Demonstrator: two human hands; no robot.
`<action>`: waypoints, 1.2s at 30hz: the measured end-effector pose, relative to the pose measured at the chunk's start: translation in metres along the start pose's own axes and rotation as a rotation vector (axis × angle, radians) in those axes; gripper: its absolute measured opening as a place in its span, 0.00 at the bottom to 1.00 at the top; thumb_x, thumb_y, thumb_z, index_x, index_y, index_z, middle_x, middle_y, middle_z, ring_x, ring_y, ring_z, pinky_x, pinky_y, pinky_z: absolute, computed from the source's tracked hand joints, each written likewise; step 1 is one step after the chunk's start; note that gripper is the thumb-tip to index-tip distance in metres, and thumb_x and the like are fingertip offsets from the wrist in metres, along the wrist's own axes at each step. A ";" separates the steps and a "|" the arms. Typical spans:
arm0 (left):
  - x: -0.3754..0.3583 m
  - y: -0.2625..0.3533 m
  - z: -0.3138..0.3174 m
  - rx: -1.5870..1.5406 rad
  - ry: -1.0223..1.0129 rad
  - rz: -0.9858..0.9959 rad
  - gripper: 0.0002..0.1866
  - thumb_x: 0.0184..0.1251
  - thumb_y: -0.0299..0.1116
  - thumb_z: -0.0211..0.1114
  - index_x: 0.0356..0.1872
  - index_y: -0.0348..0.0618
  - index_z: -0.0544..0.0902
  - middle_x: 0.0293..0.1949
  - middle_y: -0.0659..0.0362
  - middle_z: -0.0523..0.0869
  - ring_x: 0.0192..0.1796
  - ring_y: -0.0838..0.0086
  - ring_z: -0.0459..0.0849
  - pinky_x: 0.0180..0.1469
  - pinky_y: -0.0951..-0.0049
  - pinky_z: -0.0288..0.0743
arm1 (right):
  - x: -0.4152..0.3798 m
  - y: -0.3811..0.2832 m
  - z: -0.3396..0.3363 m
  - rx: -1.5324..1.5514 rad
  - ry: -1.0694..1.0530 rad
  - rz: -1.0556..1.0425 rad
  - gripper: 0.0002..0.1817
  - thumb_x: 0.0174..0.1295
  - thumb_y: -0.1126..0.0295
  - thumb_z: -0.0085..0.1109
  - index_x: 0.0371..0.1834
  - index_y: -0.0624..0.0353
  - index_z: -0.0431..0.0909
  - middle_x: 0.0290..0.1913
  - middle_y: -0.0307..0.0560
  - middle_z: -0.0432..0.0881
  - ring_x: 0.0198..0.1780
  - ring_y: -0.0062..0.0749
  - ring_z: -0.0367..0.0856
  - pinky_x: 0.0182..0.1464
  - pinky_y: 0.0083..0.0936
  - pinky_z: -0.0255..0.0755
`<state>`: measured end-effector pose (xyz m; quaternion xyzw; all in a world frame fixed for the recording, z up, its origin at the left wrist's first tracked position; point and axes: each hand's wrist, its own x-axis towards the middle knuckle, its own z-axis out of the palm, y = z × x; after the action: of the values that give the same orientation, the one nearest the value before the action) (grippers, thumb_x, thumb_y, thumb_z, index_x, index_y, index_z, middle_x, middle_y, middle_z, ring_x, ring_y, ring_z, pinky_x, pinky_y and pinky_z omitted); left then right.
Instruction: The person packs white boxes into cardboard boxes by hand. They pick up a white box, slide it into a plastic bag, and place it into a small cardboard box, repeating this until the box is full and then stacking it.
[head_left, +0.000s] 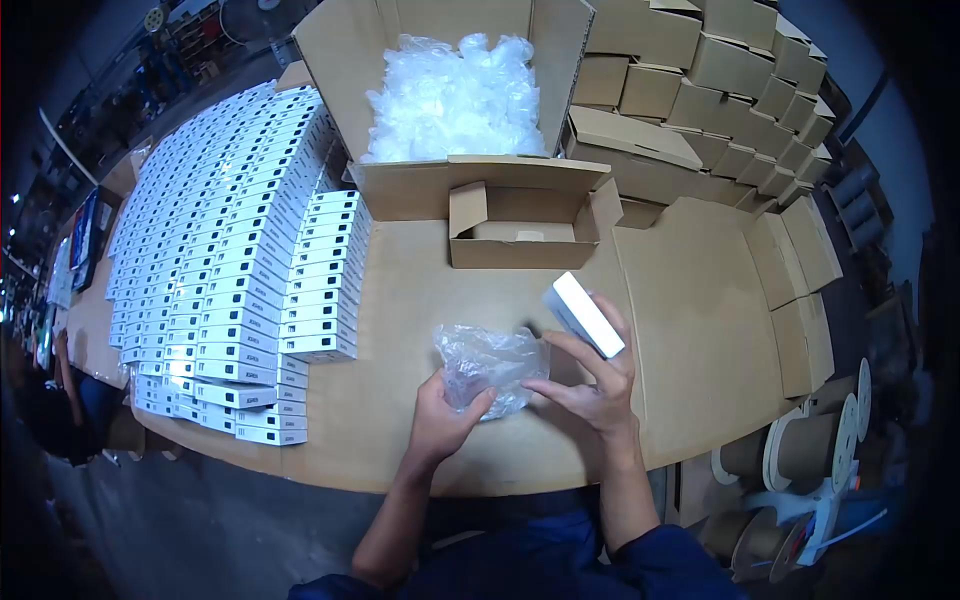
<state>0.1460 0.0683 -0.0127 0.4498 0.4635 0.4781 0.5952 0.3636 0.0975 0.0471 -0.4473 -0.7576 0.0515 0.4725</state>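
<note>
White boxes (240,200) are standing stacked on the table (390,300), left of a large carton (335,70) that is holding crumpled clear bags (455,100). The left hand (445,420) is pinching a clear bag (475,355), likely soft and slippery, best taken by its edge. Behind, a small open carton (520,254) is showing a pale patch inside. The right hand (603,400) is gripping a white box (588,315) above the table; it is looking light and stiff, suiting a hold by its sides.

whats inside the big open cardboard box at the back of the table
The big cardboard box holds a heap of crumpled clear plastic bags. They cover its bottom, so whatever lies beneath them can't be seen.
</note>
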 end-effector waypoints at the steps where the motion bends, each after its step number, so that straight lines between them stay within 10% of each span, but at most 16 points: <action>1: 0.000 0.000 0.000 0.001 -0.012 0.000 0.18 0.67 0.25 0.74 0.56 0.31 0.81 0.50 0.55 0.89 0.51 0.75 0.88 0.57 0.71 0.82 | 0.002 0.001 0.001 0.000 0.002 0.000 0.28 0.36 0.67 0.90 0.46 0.57 0.91 0.69 0.65 0.75 0.71 0.56 0.76 0.68 0.45 0.77; 12: 0.002 -0.005 -0.001 0.079 0.042 -0.027 0.17 0.66 0.25 0.75 0.54 0.31 0.82 0.48 0.55 0.90 0.49 0.74 0.88 0.55 0.71 0.83 | -0.010 0.014 0.020 0.468 0.010 0.222 0.14 0.42 0.75 0.84 0.35 0.58 0.93 0.67 0.64 0.77 0.68 0.52 0.79 0.67 0.40 0.75; 19: 0.001 -0.007 -0.001 0.094 0.041 -0.016 0.18 0.66 0.27 0.76 0.53 0.30 0.83 0.46 0.53 0.90 0.47 0.74 0.89 0.52 0.71 0.84 | -0.007 0.005 -0.001 0.482 0.066 0.167 0.17 0.50 0.85 0.59 0.38 0.58 0.92 0.64 0.65 0.78 0.64 0.51 0.80 0.65 0.38 0.74; 25: 0.000 -0.012 -0.002 0.172 0.010 0.007 0.19 0.65 0.28 0.77 0.53 0.29 0.83 0.46 0.52 0.91 0.47 0.72 0.90 0.52 0.70 0.84 | 0.016 0.008 -0.011 0.595 0.019 0.224 0.15 0.61 0.90 0.59 0.44 0.59 0.83 0.63 0.54 0.77 0.52 0.29 0.80 0.54 0.24 0.75; 36: -0.001 -0.010 -0.003 0.133 -0.085 -0.021 0.20 0.66 0.28 0.76 0.55 0.30 0.83 0.46 0.53 0.91 0.49 0.73 0.89 0.53 0.70 0.84 | 0.032 0.018 0.008 0.747 -0.392 0.087 0.13 0.55 0.83 0.63 0.43 0.62 0.88 0.58 0.62 0.80 0.59 0.46 0.82 0.61 0.35 0.74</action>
<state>0.1448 0.0663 -0.0232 0.5032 0.4732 0.4203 0.5883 0.3645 0.1343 0.0554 -0.2587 -0.7427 0.4267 0.4465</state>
